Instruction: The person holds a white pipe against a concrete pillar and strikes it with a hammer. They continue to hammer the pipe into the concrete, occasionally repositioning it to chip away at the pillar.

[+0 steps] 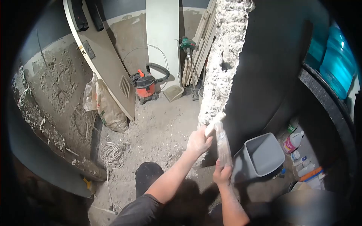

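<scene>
My left hand (198,142) is closed around the pale handle of a tool (212,128), whose far end meets the lower part of a rough, white, broken wall edge (222,75). Just to the right, my right hand (223,172) grips the lower end of a long, whitish, dusty object (223,147), which looks like a plastic bottle or a wrapped tool. Its upper end lies close to the pale handle and the wall edge. I cannot make out exactly where the two held things touch. A dark hole shows higher up in the wall edge.
A grey bin (264,154) stands right of my right hand, with bottles (293,142) beyond it. A red vacuum (145,87), a dustpan (173,93), a leaning door (103,60), a sack (110,109) and coiled cable (115,153) are on the left and behind.
</scene>
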{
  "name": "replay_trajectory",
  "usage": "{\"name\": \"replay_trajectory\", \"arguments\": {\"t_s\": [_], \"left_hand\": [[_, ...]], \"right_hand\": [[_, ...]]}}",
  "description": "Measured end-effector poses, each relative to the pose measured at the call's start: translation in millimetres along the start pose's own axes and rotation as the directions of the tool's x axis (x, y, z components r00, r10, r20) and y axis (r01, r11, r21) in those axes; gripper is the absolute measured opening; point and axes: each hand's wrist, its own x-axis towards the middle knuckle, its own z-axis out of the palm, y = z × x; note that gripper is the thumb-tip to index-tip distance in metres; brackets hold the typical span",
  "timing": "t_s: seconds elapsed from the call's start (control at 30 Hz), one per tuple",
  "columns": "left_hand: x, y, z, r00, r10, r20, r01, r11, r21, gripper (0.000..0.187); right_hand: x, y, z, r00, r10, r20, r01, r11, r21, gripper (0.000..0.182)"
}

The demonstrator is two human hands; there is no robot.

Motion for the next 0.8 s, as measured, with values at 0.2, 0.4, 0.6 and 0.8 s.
{"name": "replay_trajectory", "arguments": {"t_s": [0.2, 0.4, 0.6, 0.8], "left_hand": [[-0.1, 5.9, 3.9, 0.999, -0.044, -0.026, 0.044, 0.999, 0.007, 0.025], [0.6, 12.2, 5.8, 0.994, -0.082, -0.068, 0.086, 0.995, 0.051, 0.021], [-2.8, 23.9, -0.8, 0.995, -0.063, -0.083, 0.063, 0.998, -0.005, 0.017], [-3.7, 25.1, 5.2, 0.991, -0.07, -0.116, 0.072, 0.997, 0.011, 0.017]], "right_hand": [[-0.2, -5.8, 4.6, 0.922, -0.224, -0.316, 0.311, 0.915, 0.259, 0.046], [2.2, 3.7, 22.1, 0.997, 0.075, -0.003, -0.065, 0.882, 0.466, 0.029], [23.8, -32.2, -8.8, 0.913, -0.182, -0.366, 0.393, 0.631, 0.669, 0.046], [5.4, 8.2, 27.6, 0.976, 0.215, -0.025, -0.169, 0.828, 0.534, 0.037]]}}
